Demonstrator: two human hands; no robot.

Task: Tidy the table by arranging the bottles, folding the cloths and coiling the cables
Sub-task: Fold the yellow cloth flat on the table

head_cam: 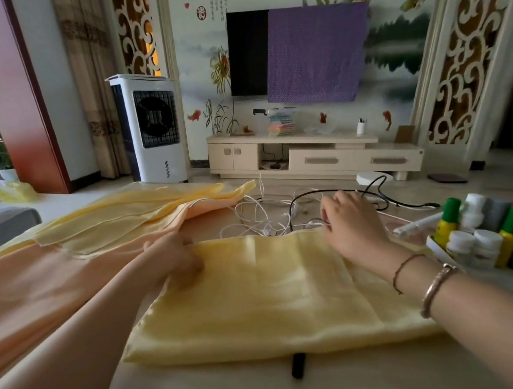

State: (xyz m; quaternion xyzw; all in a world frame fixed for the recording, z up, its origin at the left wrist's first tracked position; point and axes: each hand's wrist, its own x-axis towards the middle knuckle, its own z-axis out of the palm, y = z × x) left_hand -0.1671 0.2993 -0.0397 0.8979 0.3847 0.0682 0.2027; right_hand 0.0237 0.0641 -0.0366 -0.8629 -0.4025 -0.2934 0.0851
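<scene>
A folded yellow cloth (269, 292) lies flat on the table in front of me. My left hand (173, 261) pinches its far left corner with curled fingers. My right hand (351, 225) grips its far right corner, next to the cables. Beyond the cloth lies a tangle of white cables (257, 216) and a black cable (376, 193). A peach cloth (35, 283) spreads over the left of the table, with more yellow cloths (117, 216) loosely piled behind it. Several bottles (489, 231) stand in a tray at the right.
A small black object (298, 365) lies on the table (334, 383) just in front of the folded cloth. A white pen-like stick (418, 224) rests by the tray. Beyond the table stand an air cooler (151, 126) and a TV cabinet (314, 152).
</scene>
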